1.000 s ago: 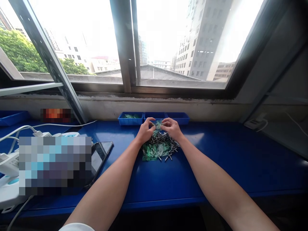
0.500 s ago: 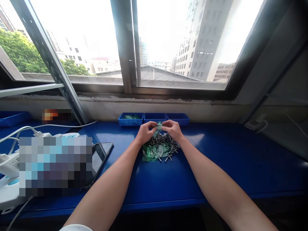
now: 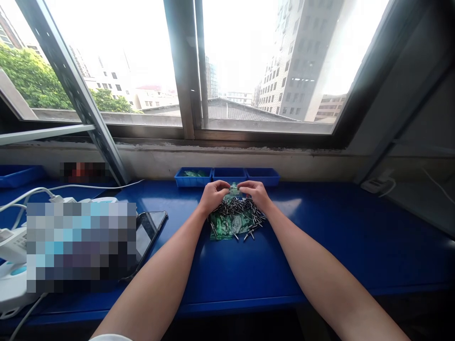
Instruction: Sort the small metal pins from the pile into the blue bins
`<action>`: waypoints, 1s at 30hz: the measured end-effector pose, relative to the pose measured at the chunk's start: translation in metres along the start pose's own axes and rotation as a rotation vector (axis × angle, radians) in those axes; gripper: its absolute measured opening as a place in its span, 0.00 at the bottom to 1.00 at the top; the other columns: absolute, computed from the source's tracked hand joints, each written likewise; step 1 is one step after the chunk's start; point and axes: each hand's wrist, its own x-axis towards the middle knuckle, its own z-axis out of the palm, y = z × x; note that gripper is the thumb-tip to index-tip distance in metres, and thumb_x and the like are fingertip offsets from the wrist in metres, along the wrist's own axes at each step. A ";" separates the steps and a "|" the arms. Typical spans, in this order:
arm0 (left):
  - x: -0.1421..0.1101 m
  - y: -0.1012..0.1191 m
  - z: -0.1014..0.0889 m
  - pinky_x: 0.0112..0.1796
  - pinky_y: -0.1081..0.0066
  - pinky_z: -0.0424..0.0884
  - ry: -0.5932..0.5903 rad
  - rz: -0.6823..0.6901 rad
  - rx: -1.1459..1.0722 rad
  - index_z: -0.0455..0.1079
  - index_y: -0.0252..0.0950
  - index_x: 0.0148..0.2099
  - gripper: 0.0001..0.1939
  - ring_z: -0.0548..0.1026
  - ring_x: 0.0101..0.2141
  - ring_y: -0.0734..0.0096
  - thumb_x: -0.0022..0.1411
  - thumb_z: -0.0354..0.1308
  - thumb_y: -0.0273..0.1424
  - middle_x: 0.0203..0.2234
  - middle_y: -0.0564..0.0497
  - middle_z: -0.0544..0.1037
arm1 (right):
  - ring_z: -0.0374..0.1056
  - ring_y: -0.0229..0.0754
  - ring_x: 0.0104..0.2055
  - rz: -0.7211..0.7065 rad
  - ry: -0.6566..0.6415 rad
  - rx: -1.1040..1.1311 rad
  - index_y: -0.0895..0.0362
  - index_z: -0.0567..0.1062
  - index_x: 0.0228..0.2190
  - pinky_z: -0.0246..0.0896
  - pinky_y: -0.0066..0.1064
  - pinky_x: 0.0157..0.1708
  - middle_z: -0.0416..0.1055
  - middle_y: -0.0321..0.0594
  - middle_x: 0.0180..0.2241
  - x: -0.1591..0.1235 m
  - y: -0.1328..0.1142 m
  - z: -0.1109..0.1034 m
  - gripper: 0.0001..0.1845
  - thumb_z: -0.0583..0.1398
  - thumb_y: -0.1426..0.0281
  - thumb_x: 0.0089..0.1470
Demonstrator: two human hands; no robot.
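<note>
My left hand (image 3: pixel 214 194) and my right hand (image 3: pixel 255 193) are both closed, pinching opposite sides of a small clear green plastic bag (image 3: pixel 233 191). The bag is held up between my fingertips; whether anything is inside it I cannot tell. Just below my hands lies a heap of metal pop rivets (image 3: pixel 237 207), thin silvery pins with thicker ends. They rest on more green plastic bags (image 3: pixel 223 226) spread flat on the blue table (image 3: pixel 241 274). A few rivets have strayed to the near edge of the heap.
Behind my hands stand three blue bins; the left bin (image 3: pixel 194 180) holds green bags. On the left lie a phone (image 3: pixel 151 227), a white power strip (image 3: pixel 10 284) with cables, and a blurred-out object. A metal upright (image 3: pixel 85 104) rises before the window.
Both hands have shifted very slightly, and the bag between them looks flatter and spread wider. The rivets and flat bags lie as before.
</note>
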 end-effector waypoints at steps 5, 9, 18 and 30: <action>0.000 -0.001 -0.003 0.35 0.69 0.69 0.041 -0.025 0.018 0.74 0.33 0.33 0.10 0.74 0.30 0.67 0.50 0.55 0.33 0.28 0.49 0.78 | 0.69 0.42 0.31 0.029 0.040 0.013 0.57 0.79 0.29 0.58 0.29 0.26 0.76 0.41 0.28 0.001 0.000 -0.005 0.14 0.63 0.64 0.37; 0.001 -0.004 -0.003 0.36 0.69 0.69 0.053 -0.012 0.007 0.73 0.34 0.35 0.12 0.74 0.32 0.66 0.51 0.55 0.35 0.30 0.49 0.78 | 0.70 0.45 0.38 0.069 -0.001 0.024 0.56 0.79 0.33 0.59 0.29 0.27 0.77 0.41 0.34 0.002 0.000 -0.009 0.15 0.63 0.65 0.39; 0.004 -0.004 -0.007 0.35 0.69 0.69 0.224 -0.013 0.109 0.72 0.34 0.45 0.19 0.74 0.35 0.65 0.52 0.57 0.38 0.37 0.46 0.77 | 0.69 0.47 0.41 0.082 0.079 -0.020 0.56 0.79 0.32 0.61 0.31 0.32 0.76 0.41 0.35 0.002 -0.003 -0.007 0.15 0.62 0.64 0.39; 0.026 -0.020 -0.046 0.53 0.47 0.51 0.352 -0.256 0.395 0.57 0.41 0.61 0.37 0.58 0.57 0.44 0.47 0.59 0.34 0.53 0.41 0.67 | 0.70 0.45 0.38 0.024 0.060 -0.197 0.55 0.79 0.31 0.63 0.35 0.39 0.76 0.40 0.33 0.004 0.009 -0.011 0.12 0.62 0.65 0.40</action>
